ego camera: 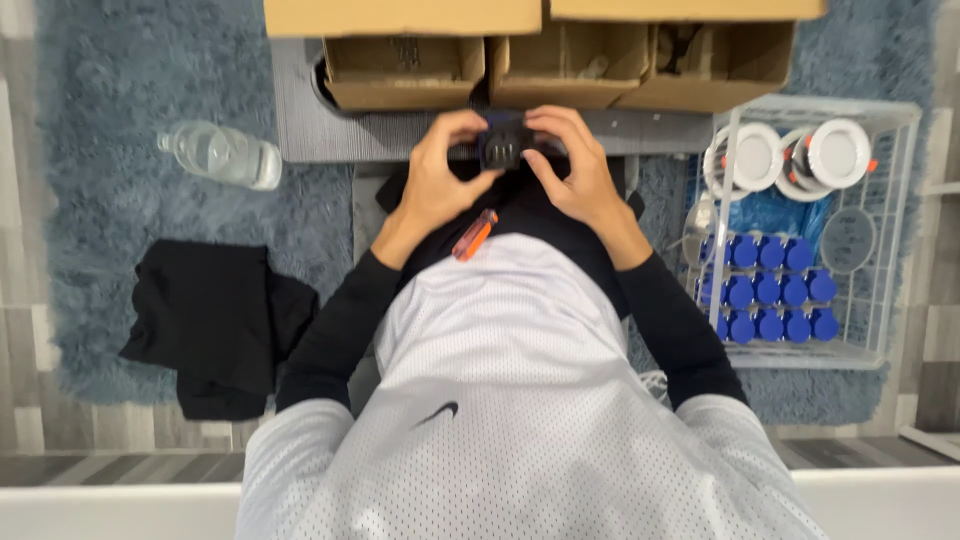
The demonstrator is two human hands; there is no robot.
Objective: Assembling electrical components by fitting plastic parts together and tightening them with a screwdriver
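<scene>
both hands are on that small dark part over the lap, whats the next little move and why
Probably free the right hand and reach for the orange-handled screwdriver lying on the lap, while the left hand keeps hold of the small dark part. Both hands pinch the part now and the tool lies untouched just below them. What on the part needs working is too small to tell.

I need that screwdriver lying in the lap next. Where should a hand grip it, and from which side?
Grip the screwdriver by its orange handle, coming from above with fingers across its width. It lies flat and slanted on the lap, just below the left hand, with the handle fully exposed; its tip is hard to make out.
</scene>
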